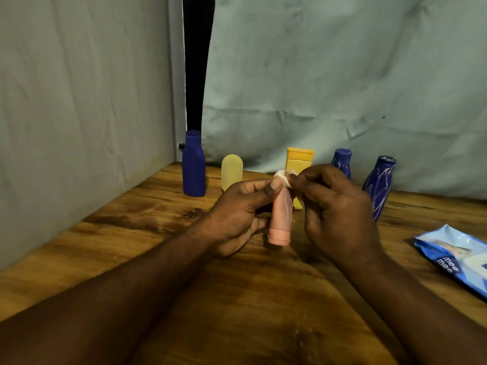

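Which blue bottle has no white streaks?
The plain dark-blue plastic bottle farthest left; the middle blue bottle and the rightmost blue bottle show white streaks.

place: home tabletop corner | evidence: wooden table (131,233), draped cloth backdrop (342,75), toiletry bottles (193,167), wipes pack (453,256)

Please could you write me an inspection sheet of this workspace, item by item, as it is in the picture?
Surface: wooden table, with dark stains.
Job's things: pink tube, cap down; white wipe at its upper end.
Clutter: plain blue bottle, pale yellow bottle, yellow tube and streaked blue bottles in a back row; wipes pack lying at the right.
Hands: left hand grips the pink tube; right hand pinches the white wipe.
Cables: nothing seen.
Surroundings: pale cloth backdrop, with a dark gap in it.
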